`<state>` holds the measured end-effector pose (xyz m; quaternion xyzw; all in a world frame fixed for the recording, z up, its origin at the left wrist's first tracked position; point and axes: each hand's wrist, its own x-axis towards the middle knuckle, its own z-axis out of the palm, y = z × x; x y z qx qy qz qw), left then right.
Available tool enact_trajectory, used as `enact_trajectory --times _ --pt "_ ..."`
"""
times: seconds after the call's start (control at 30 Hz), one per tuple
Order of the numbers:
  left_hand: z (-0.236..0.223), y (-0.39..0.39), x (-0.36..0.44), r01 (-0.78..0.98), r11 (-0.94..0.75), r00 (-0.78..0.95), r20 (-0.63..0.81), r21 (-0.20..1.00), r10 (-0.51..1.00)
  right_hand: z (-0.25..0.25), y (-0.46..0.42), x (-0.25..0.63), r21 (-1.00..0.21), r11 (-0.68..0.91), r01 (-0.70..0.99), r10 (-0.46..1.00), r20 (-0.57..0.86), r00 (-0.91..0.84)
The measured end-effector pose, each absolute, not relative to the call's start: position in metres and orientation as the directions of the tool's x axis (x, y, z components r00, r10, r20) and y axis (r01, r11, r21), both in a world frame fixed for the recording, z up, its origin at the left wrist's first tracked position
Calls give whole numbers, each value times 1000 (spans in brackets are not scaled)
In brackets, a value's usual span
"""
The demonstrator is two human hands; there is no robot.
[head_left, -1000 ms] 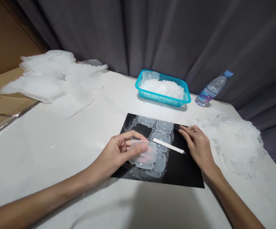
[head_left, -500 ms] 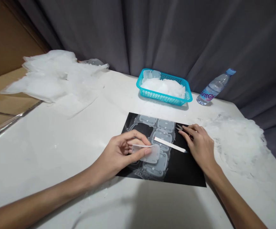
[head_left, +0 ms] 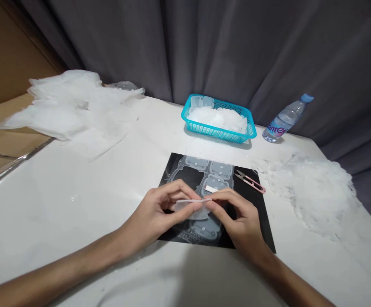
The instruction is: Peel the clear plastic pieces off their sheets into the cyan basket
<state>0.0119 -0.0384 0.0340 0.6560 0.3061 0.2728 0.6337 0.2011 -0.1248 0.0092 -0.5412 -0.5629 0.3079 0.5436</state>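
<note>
Plastic piece [head_left: 200, 214] between both hands [head_left: 159, 209] [head_left: 241, 217]

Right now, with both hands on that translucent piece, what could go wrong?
The translucent piece, pinched by the left hand and right hand, looks thin and might bend or slip. The pink-handled snips lie uncovered near the right hand, which could brush them. The white stick, partly hidden by that hand, might get knocked.
</note>
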Motion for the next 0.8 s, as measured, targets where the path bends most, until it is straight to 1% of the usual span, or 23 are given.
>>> enact_trajectory --times 0.17,0.3,0.37,0.5,0.57,0.63,0.7,0.8 --pt "30 -39 11 33 48 667 -58 998 743 10 -126 209 -926 244 288 940 298 164" --pt "21 -34 12 -59 162 665 -82 985 743 5 -129 209 -944 135 302 975 181 131" --pt "16 -30 14 -103 187 663 -73 977 745 4 -130 208 -930 115 348 983 158 98" --pt "14 -26 15 -134 73 698 42 988 715 7 -131 207 -872 194 450 964 256 78" --pt "16 -26 14 -71 3 744 51 998 667 10 -131 206 -841 245 482 944 320 78" --pt "20 -27 12 18 -67 769 29 998 639 13 -130 205 -824 276 496 928 362 85" --pt "24 -28 11 55 -136 760 47 989 648 16 -129 205 -824 283 492 921 376 99" --pt "28 -27 9 42 -202 743 104 979 661 17 -130 205 -823 290 488 917 386 106"
